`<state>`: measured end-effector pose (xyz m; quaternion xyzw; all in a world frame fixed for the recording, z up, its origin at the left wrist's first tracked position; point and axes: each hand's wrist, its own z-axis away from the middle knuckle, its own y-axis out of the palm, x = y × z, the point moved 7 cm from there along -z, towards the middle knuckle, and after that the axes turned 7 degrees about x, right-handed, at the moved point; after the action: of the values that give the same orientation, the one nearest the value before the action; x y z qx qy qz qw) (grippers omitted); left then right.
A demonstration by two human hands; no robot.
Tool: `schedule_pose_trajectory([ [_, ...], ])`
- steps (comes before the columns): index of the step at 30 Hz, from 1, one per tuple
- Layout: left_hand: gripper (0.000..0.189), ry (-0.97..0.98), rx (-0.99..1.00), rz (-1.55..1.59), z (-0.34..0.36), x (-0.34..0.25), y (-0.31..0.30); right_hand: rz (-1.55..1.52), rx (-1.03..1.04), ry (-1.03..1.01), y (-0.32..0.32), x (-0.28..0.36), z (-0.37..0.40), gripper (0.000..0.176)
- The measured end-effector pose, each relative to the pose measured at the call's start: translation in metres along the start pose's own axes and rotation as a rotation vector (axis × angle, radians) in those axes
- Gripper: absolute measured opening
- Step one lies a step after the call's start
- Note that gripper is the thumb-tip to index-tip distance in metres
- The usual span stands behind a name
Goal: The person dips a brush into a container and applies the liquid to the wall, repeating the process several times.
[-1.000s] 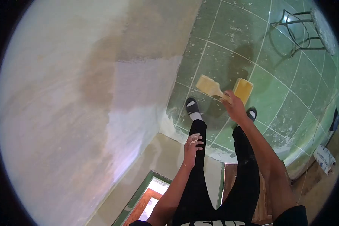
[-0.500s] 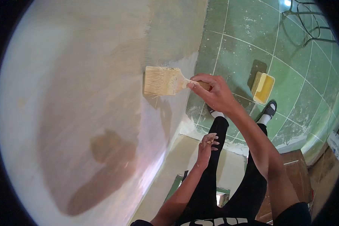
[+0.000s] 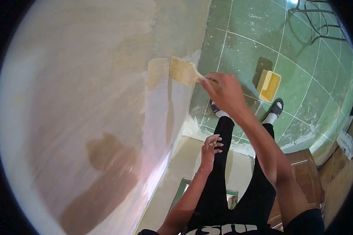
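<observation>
My right hand (image 3: 225,92) is closed around the handle of a wide flat paintbrush (image 3: 183,71), whose bristles are coated in cream paint. The brush is at the wall (image 3: 86,94), its bristles over the lower strip near the floor. Just left of the bristles is a fresh, wet-looking cream patch (image 3: 157,73). Beside my knee, overlapping the black trouser leg, my left hand (image 3: 211,148) hangs with its fingers apart and smears on them.
On the green tiled floor (image 3: 255,47) stands a small rectangular tub (image 3: 270,86) with yellowish paint, near my sandalled foot (image 3: 276,107). Dark metal rods (image 3: 321,23) are at the far right. A brown wooden panel (image 3: 302,176) and a white printed bag (image 3: 347,144) lie off to the right.
The brush has moved right and slightly up in the view, its head now tilted, leaving a wet cream patch where it was. My left hand keeps nearly the same pose.
</observation>
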<state>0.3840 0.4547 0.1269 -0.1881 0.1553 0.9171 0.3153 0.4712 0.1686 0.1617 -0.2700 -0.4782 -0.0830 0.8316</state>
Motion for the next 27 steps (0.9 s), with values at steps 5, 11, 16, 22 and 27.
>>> schedule_pose_trajectory([
  [5, 0.045, -0.021, -0.03, 0.0, 0.007, -0.014, 0.014, -0.194, 0.02, -0.047, -0.016, 0.077, 0.026, 0.028],
  [11, 0.041, 0.031, -0.019, -0.038, 0.008, -0.015, 0.006, -0.4, 0.017, -0.031, -0.04, 0.075, 0.054, 0.029],
  [16, 0.041, -0.015, -0.031, -0.019, 0.004, -0.004, -0.008, -0.5, 0.063, -0.08, -0.01, 0.044, 0.025, 0.031],
  [22, 0.043, -0.053, -0.079, -0.046, 0.002, -0.014, -0.013, -0.23, -0.073, -0.006, 0.036, -0.062, -0.013, 0.031],
  [27, 0.043, -0.034, -0.078, -0.041, -0.002, -0.014, -0.016, -0.481, 0.033, -0.012, -0.003, -0.025, 0.003, 0.033],
])
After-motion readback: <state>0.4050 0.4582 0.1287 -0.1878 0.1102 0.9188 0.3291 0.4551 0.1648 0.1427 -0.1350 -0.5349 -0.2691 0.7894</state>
